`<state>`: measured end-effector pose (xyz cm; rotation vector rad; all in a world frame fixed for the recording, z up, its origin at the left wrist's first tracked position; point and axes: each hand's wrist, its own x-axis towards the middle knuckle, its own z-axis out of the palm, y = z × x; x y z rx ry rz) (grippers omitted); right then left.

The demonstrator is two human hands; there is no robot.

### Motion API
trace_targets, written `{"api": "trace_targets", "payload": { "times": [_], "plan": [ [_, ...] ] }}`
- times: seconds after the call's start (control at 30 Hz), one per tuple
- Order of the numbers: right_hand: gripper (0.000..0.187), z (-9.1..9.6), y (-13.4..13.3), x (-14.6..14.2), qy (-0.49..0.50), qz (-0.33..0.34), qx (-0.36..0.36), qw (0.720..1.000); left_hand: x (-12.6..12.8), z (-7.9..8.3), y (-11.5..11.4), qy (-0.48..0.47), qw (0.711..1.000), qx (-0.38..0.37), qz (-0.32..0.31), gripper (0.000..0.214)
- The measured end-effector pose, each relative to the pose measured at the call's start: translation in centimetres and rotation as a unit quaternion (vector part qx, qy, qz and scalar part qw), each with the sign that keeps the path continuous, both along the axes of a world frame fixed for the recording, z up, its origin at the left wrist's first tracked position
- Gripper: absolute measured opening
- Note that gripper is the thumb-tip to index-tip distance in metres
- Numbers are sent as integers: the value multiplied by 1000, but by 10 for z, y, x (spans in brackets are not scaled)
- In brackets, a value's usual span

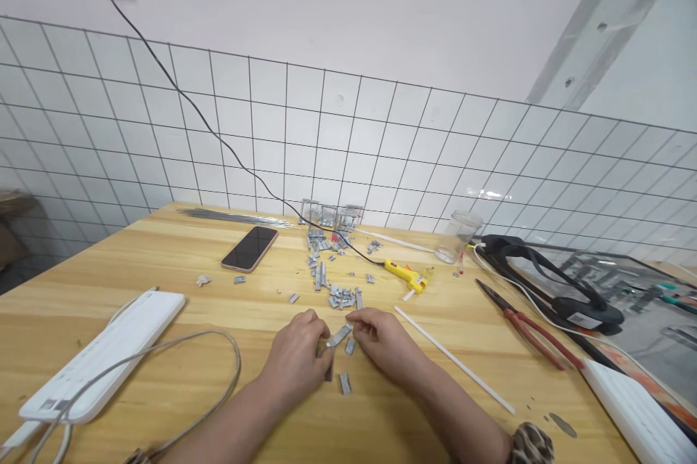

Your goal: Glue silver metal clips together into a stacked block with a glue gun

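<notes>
My left hand [301, 352] rests low over the wooden table with its fingers curled together. A small grey metal-looking piece [329, 368] stands between its thumb and fingers. Between the two hands lies a flat grey strip [338, 336], its near end close to my left fingertips. My right hand [385, 339] is beside it, thumb and fingers bent together; whatever they pinch is hidden. Two loose grey pieces, one [349, 346] by the right fingers and another [345, 383] nearer to me, lie on the wood. Just beyond the hands is a heap of similar pieces [342, 297].
A yellow glue gun [408, 275] trails its black cord across the back. Around it are a phone [250, 248], a clear cup [458, 235], a white stick [454, 359] and red-handled pliers [531, 330]. A white power strip [106, 355] stands left; wire mesh [305, 137] rises behind.
</notes>
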<state>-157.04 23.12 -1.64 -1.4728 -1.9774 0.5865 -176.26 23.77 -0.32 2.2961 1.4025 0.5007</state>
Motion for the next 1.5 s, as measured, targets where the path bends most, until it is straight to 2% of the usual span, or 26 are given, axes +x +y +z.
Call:
{"api": "trace_targets", "payload": {
  "times": [0.17,0.33,0.6,0.83,1.1,1.2,1.3,1.4,1.5],
  "plan": [
    [32,3,-2,-2,-36,13,26,999,-1,-2,1,-10,1000,5,-1,12],
    [25,1,-3,-10,-57,16,22,998,0,-4,2,-18,1000,14,-5,13],
    [19,-2,-1,-13,-52,0,27,998,0,-7,2,-35,999,20,-19,10],
    [17,1,-5,-17,-48,9,31,998,-2,-8,6,-49,998,25,-35,21],
    [9,3,-7,-20,-34,-2,29,999,-3,-10,5,-55,997,25,-42,16],
    [12,0,1,-11,-20,-39,19,999,-4,-11,6,-69,997,31,-27,26],
    [17,-1,13,8,-13,-118,14,993,-4,-9,5,-85,996,35,-10,28],
    [18,-1,27,28,-26,-197,19,980,-2,-6,0,-89,995,28,-39,23],
    [21,0,37,37,-56,-248,22,967,1,-3,-8,-74,993,21,-87,27]
  ]
}}
